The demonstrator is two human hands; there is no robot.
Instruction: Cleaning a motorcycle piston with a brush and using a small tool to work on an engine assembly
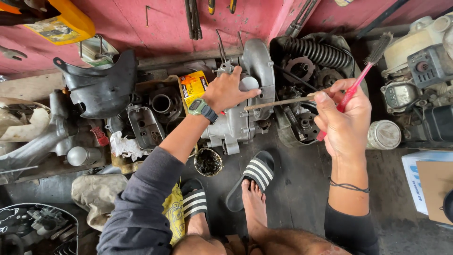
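Fingers, left: we're spreading them over the top of the grey engine casing (240,101), palm down, the left hand (230,90) pressing rather than gripping, nothing clamped inside it.
Far left: we're passing a black plastic cowl (101,89) and a white rag (123,145), both lying well apart from our hands.
Yellow box: it's sitting just beside our left wrist (192,87), tucked against the casing.
Black tub: a small round pot of dark grease or oil (208,162) is waiting on the floor just below the casing, near our sandalled feet.
Casing: it's standing on the floor in front of us, between the parts heap and the coiled black hose (317,51).
Fingers, right: we're closing them together on two tools at once, the right hand (347,120) pinching a red-handled brush (361,78) with bristles up and away, plus a thin wooden stick (278,102) pointing at the casing.
Step in hand: by our reading, we're steadying the casing and bringing a cleaning tool to its side.
Next move: it seems to call for a firm left-hand hold while the stick tip or bristles find the seam, without the two tools tangling.
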